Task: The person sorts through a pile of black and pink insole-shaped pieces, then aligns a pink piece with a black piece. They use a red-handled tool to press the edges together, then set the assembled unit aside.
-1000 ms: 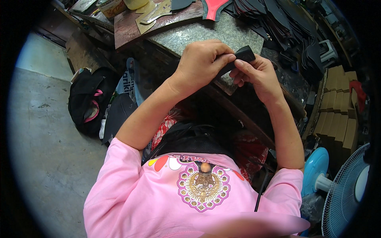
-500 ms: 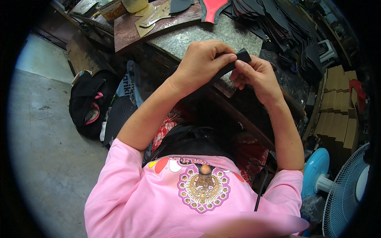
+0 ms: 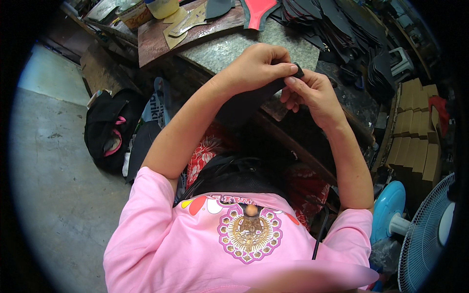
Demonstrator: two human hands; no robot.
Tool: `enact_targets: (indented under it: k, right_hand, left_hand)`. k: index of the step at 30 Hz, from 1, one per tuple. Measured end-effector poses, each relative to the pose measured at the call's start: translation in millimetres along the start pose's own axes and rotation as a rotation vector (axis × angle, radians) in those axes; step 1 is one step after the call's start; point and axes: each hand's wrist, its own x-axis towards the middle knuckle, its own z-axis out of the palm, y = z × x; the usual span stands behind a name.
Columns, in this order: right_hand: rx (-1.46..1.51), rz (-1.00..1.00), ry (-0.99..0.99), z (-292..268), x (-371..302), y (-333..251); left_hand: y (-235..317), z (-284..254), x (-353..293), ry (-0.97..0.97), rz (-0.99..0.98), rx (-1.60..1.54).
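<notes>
Both my hands meet over the near edge of a grey speckled slab (image 3: pixel 210 49). They hold a thin, black, flexible sheet piece (image 3: pixel 246 103), whose material I cannot make out. My left hand (image 3: pixel 261 67) pinches its edge between thumb and bent fingers. Close against it, my right hand (image 3: pixel 312 93) grips the same edge with thumb and forefinger, its other fingers curled below. A small folded tip of the piece shows between the thumbs. The rest hangs under my left wrist above my lap, partly hidden by the hand and forearm.
Beyond the slab lie a red piece with dark edging (image 3: pixel 259 13), piled black cut pieces (image 3: pixel 337 24) and beige flat pieces (image 3: pixel 188 25). A yellowish tub (image 3: pixel 163 8) stands far left. Stacked brown blocks (image 3: pixel 413 132) and a fan (image 3: pixel 427 239) are at right, a black bag (image 3: pixel 107 132) at left.
The black piece has turned: its raised folded end has shrunk to a small tip, and more of its sheet shows below my left wrist. My left hand has shifted slightly up and right.
</notes>
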Motion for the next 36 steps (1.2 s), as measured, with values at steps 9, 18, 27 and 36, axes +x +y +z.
enact_targets:
  k: [9,18,27,36]
  right_hand:
    - [-0.03,-0.03,0.073,-8.0,5.1,-0.8]
    - [0.119,-0.204,0.17,-18.9,15.6,2.9]
    - [-0.014,-0.285,0.349,-28.3,19.1,4.7]
    - [-0.48,-0.521,0.503,-29.9,16.4,1.6]
  left_hand:
    - [-9.6,-2.1,19.6,-0.06,-0.004,-0.1]
    - [-4.9,-7.2,9.1,0.052,0.048,0.082]
    - [-18.0,19.5,-11.3,0.177,0.158,0.434]
    - [-11.2,21.6,-13.2,0.198,0.085,0.499]
